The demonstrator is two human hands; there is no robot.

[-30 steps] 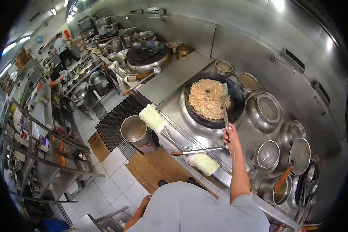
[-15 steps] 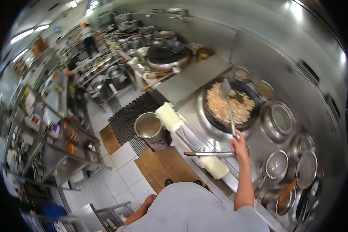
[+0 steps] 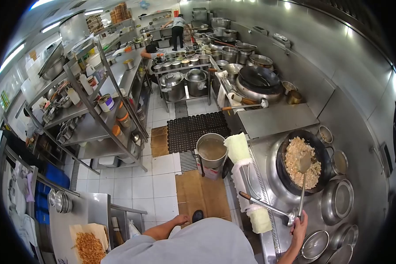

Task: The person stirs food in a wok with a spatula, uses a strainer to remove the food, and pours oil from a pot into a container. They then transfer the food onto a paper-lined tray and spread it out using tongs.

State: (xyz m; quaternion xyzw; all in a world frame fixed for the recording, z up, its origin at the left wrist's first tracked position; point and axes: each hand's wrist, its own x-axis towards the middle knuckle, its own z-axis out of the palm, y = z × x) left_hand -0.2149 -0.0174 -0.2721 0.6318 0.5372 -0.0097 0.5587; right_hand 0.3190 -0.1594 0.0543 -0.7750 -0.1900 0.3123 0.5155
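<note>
- Two bare hands show: the right hand (image 3: 299, 224) is closed around the long handle of a metal spatula (image 3: 305, 163), while the left hand (image 3: 180, 220) hangs beside the grey shirt, fingers loosely curled, with nothing visible in it.
- The spatula's broad blade rests on lumpy, pale orange-brown food (image 3: 295, 150) inside a round black wok (image 3: 282, 163) on the steel range.
- A steel ladle (image 3: 268, 206) with a wooden grip lies with its bowl just beside the right hand.
- A shelf tub (image 3: 106, 103) carries a purple-and-white label, its print too small to read; red marks on the box (image 3: 213, 172) under the cylindrical metal bucket (image 3: 212, 152) are likewise illegible.
- Soft, pale yellow-green towels (image 3: 237, 148) drape the range edge.
- Perforated black matting (image 3: 198, 130) and flat brown sheets (image 3: 202, 191) cover white square tiles (image 3: 165, 189).
</note>
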